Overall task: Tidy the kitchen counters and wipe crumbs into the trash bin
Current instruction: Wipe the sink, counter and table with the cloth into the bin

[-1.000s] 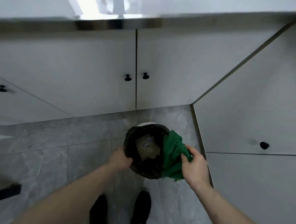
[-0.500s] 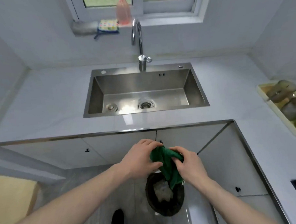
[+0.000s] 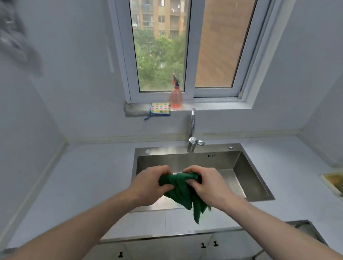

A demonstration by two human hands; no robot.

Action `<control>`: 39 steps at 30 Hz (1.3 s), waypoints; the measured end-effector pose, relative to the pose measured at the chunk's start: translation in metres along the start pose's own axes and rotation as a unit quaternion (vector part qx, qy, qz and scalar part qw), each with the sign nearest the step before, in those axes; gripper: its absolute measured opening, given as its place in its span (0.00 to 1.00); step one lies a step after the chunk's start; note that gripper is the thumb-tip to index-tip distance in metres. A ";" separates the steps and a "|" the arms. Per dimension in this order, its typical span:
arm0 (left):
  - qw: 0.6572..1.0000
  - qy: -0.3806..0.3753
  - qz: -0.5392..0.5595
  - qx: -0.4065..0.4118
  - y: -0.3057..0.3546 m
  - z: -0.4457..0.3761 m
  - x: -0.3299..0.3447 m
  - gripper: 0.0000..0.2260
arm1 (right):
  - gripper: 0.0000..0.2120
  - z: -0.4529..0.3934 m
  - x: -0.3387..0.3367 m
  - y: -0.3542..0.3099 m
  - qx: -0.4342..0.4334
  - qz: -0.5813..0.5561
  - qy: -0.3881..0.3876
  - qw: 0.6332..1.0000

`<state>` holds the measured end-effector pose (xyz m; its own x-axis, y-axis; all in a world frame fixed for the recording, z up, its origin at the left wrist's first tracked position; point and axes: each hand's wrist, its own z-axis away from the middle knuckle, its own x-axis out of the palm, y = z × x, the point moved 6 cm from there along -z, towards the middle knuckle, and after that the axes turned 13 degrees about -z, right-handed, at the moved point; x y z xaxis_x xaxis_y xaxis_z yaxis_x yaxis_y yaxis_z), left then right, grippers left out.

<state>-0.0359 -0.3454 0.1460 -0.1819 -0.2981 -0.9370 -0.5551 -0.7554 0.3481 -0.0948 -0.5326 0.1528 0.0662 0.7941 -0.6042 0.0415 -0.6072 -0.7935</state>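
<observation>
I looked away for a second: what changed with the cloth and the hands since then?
The green cloth came up from the trash bin on the floor to above the sink. The left hand let go of the bin's rim and gripped the cloth. The right hand kept hold of it throughout.

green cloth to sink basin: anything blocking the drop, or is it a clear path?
Nothing visible blocks it. The left hand and right hand both grip the green cloth, bunched, in front of the sink. The basin parts in view are bare; the faucet stands behind, off the path.
</observation>
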 end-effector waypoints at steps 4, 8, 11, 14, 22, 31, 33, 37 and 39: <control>1.000 0.020 -0.005 0.003 -0.048 -0.048 -0.054 0.07 | 0.11 -0.065 0.001 -0.034 -0.019 0.012 0.008 1.000; 1.000 0.024 0.001 -0.003 -0.079 -0.096 -0.087 0.08 | 0.10 -0.128 -0.008 -0.048 -0.018 0.015 0.014 1.000; 0.999 0.049 -0.006 -0.013 -0.103 -0.144 -0.116 0.09 | 0.09 -0.190 -0.014 -0.058 -0.027 0.015 0.021 0.999; 0.996 0.078 -0.033 -0.021 -0.121 -0.189 -0.143 0.10 | 0.11 -0.251 -0.024 -0.066 -0.045 0.034 0.042 0.997; 0.971 0.131 -0.181 -0.080 -0.174 -0.297 -0.196 0.08 | 0.15 -0.402 -0.024 -0.085 -0.075 0.136 0.053 0.986; 0.946 0.167 -0.266 -0.079 -0.230 -0.382 -0.213 0.08 | 0.20 -0.514 -0.004 -0.090 -0.063 0.171 0.058 0.982; 0.945 0.172 -0.267 -0.078 -0.241 -0.395 -0.209 0.07 | 0.20 -0.532 0.003 -0.083 -0.062 0.169 0.055 0.982; 0.945 0.159 -0.276 -0.079 -0.271 -0.419 -0.182 0.06 | 0.19 -0.559 0.028 -0.061 -0.058 0.168 0.049 0.983; 0.941 0.150 -0.292 -0.082 -0.285 -0.426 -0.165 0.08 | 0.19 -0.567 0.042 -0.046 -0.047 0.161 0.044 0.985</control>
<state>0.4978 -0.3295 0.2138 0.3671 0.0634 -0.9280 -0.3518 -0.9141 -0.2016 0.4710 -0.4871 0.2056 0.1760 0.5568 -0.8118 0.0960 -0.8304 -0.5488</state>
